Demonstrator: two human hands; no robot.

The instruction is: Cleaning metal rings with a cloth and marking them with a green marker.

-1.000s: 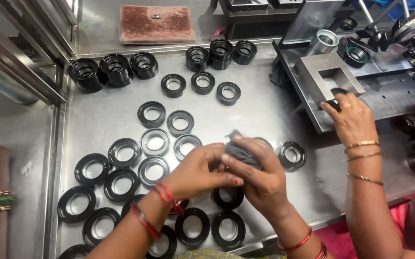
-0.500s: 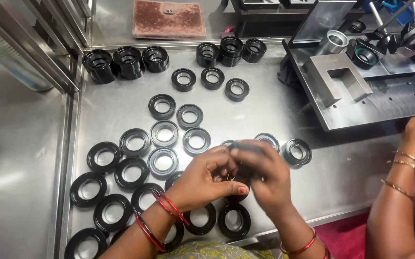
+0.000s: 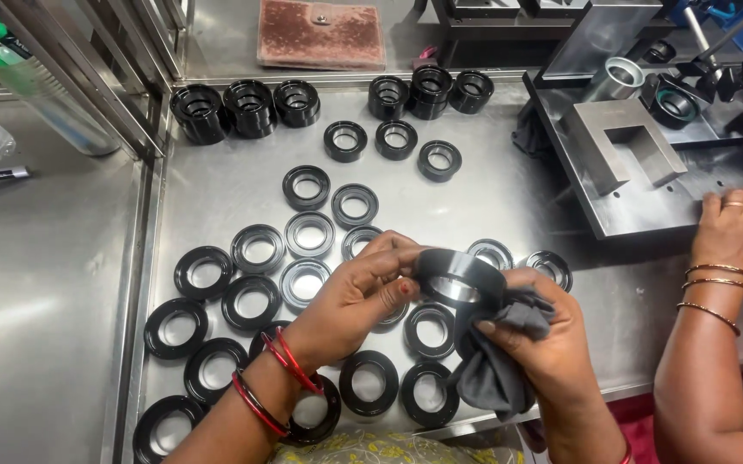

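Both hands meet mid-air: left hand (image 3: 356, 296) pinches a black ring (image 3: 460, 279), right hand (image 3: 533, 344) grips a grey cloth (image 3: 496, 365)

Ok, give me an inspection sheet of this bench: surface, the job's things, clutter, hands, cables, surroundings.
Surface: steel table, shiny, with a raised edge on the left.
Job's things: black ring held up between both hands; grey cloth bunched under it.
Clutter: many black rings lying flat in rows; taller black rings stacked at the back; brown pad beyond them.
Hands: left hand pinches the ring's rim; right hand grips the cloth and ring.
Cables: nothing seen.
Surroundings: metal fixture plate at right, where another person's hand rests; clear bottle at left.
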